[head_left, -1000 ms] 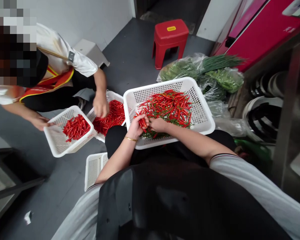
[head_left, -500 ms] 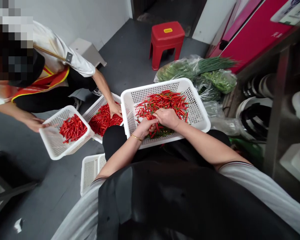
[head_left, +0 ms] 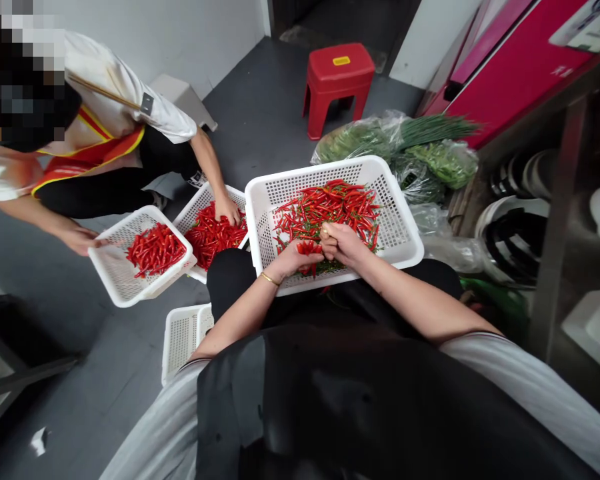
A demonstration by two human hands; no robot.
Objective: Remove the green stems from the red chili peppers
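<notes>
Red chillies (head_left: 309, 249), a small bunch, gripped in the left hand (head_left: 291, 260), with red ends fanned towards the right hand (head_left: 343, 245). Right thumb and fingers curled together just beside the bunch; cannot tell whether closed on a stem, a chilli or nothing.

Changed over the last half second: right hand drawn off to the right from an overlap on top of the left, leaving the bunch in plain sight. Judged from that: holding left to one hand, finer handling to the other, mid-way through a handful. Around and beneath the grip, a large white basket (head_left: 395, 228); just ahead, a heap of loose chillies (head_left: 337, 199), some with green stems.

Left of the grip, a co-worker's hand (head_left: 227, 209) down among the chillies of a second basket (head_left: 194, 209), fingers drawn in from a wider spread. Farther left, the same co-worker's other hand (head_left: 83, 240) at the edge of a smaller basket (head_left: 114, 257).

Writing: far ahead and right of the grip, on a red cabinet (head_left: 515, 97), a pale Chinese character, perhaps 天, then a blurred mark; above, a white card (head_left: 587, 30), illegible. Beyond the basket, on a red stool (head_left: 324, 87), a yellow label (head_left: 341, 61), too small to read.
</notes>
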